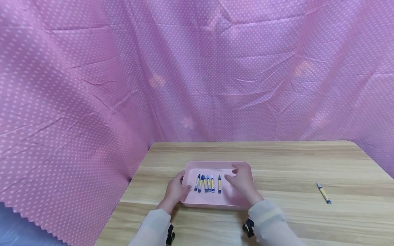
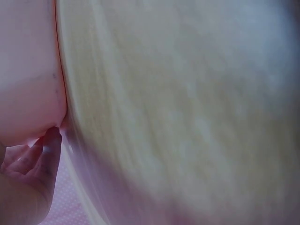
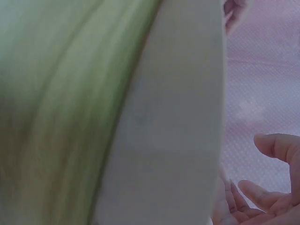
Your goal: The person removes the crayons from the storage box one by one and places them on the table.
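A pink rectangular tray lies on the table with several crayons in it, in yellow-and-blue wrappers. Most stand close together in a row; a dark-tipped crayon lies slightly apart on the right. My left hand grips the tray's left side, thumb over the rim; in the left wrist view, fingers touch the tray's outer wall. Over the tray's right part hovers my right hand, fingers spread, holding nothing. The right wrist view shows its thumb and fingertips apart beyond the tray wall.
One crayon lies alone on the wooden table, well to the right of the tray. Pink dotted cloth hangs behind the table and along its left side. Dark straps with black buckles sit at both wrists.
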